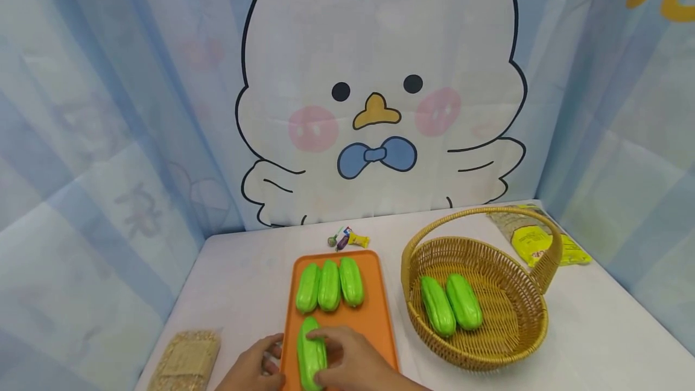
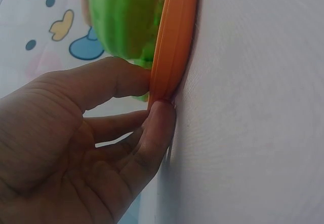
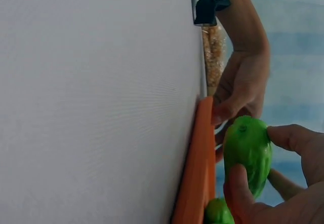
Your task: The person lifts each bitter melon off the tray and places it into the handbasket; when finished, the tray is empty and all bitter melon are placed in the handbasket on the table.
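Green gourd [image 1: 312, 355], glossy and lengthwise ribbed, over the near left part of an orange tray [image 1: 374, 333]; its long axis runs roughly along the tray's left edge, and contact with the tray floor cannot be determined. Right grip [image 1: 353, 355]: thumb and fingers pinching the gourd from opposite sides. Left grip [image 1: 255, 367]: pinching the tray's left rim. Three similar gourds [image 1: 329, 285] lie side by side at the tray's far end; smooth orange surface leaves an open strip between them and the right rim. The tray is rectangular, with rounded corners and a low wall. A band of white desk [image 1: 239, 282] separates it from a round woven basket [image 1: 505, 324], whose arched handle rises above the rim; two gourds [image 1: 464, 301] rest in its left half, with wickerwork open to their right. Beyond the tray's far edge lie small trinkets [image 1: 343, 243]; behind the basket, a yellow-marked bag [image 1: 529, 246]. Near left: a flat transparent pack of grains [image 1: 187, 358].
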The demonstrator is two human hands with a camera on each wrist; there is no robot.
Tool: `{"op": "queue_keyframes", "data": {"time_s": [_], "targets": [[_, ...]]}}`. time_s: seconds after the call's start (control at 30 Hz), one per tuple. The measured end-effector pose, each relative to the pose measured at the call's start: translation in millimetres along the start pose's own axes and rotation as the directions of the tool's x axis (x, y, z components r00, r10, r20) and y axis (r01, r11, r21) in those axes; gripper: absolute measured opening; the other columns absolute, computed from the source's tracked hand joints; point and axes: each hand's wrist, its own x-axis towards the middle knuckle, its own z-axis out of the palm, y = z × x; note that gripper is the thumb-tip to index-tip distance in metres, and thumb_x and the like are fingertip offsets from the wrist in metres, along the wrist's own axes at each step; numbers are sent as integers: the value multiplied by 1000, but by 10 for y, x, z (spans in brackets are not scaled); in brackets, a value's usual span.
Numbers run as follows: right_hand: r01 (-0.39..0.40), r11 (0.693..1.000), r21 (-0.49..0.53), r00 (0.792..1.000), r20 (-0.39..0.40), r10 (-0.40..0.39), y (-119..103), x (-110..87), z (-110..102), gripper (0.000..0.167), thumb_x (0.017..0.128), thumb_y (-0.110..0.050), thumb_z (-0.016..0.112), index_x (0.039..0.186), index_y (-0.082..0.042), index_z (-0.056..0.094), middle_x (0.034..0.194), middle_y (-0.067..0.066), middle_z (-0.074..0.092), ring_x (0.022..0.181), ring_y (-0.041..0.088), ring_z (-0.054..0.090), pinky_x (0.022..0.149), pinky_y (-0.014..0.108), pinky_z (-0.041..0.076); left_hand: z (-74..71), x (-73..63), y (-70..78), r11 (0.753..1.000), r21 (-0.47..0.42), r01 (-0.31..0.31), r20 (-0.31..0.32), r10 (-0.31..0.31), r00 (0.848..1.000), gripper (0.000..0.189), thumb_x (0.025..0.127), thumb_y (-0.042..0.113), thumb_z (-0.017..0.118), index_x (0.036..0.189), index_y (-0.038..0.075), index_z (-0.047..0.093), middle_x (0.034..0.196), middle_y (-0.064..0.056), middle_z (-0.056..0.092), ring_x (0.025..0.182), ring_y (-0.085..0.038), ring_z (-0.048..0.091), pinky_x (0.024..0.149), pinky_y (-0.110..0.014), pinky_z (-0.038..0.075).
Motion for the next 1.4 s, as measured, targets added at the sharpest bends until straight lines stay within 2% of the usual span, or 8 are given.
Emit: {"op": "queue_keyframes", "data": {"time_s": [0.13,0.4,0.53,0.7,0.83,1.1,1.3,1.4], "targets": [[1,997,77,1000,3,-1,-146,-170,-149,57,80,-14,76,132,-28,61,126,5,55,92,18,65,75,32,54,1,8,-13,1000,5,-14,-2,14,1000,69,80,2,70,138,-18,38,105,-9,54,84,-22,57,70,-36,50],[50,997,59,998,-46,-48,-533,-668,-613,55,86,-20,76,137,-30,57,144,8,43,119,32,51,87,37,51,-33,18,-33,1000,-3,-10,20,10,1000,70,82,4,71,138,-19,37,106,-9,53,84,-22,56,70,-37,49],[3,996,84,997,-81,4,-668,-952,-864,57,88,-20,75,140,-25,54,150,12,36,122,35,48,89,37,51,-32,25,-41,1000,1,12,14,-12,1000,69,81,3,71,137,-19,38,105,-7,53,84,-21,56,70,-37,49],[-49,999,-21,985,-168,45,-738,-1271,-1166,59,88,-24,76,142,-24,52,148,15,37,118,33,53,86,34,53,-16,44,-35,999,12,44,-4,-44,999,68,79,3,70,137,-18,40,103,-6,54,83,-20,57,71,-37,50],[1,989,-145,972,-233,-35,-733,-1467,-1398,60,87,-22,76,142,-23,52,146,15,38,115,25,57,84,33,54,-7,55,-23,998,16,55,-11,-55,998,68,78,3,70,136,-18,40,103,-6,55,83,-20,57,71,-37,50],[106,957,-269,954,-244,-174,-480,-1548,-1987,60,87,-13,76,142,-14,52,144,15,42,115,13,57,82,35,55,-18,41,-25,1000,8,27,-2,-27,1000,69,78,2,70,135,-19,39,103,-7,54,83,-21,57,71,-36,50],[-4,935,-354,963,-253,-91,-264,-1519,-2349,62,87,-20,76,144,-14,51,151,20,36,123,44,49,82,31,53,-19,40,-28,1000,6,31,-5,-31,1000,69,78,2,70,135,-19,39,103,-7,54,83,-20,57,71,-36,50],[-40,921,-387,962,-264,-69,-180,-1495,-2460,62,86,-21,77,142,-13,52,148,22,40,120,48,50,77,32,54,-14,44,-26,999,1,33,-4,-33,999,69,77,2,69,135,-19,39,103,-7,54,83,-20,57,71,-36,50]]}}
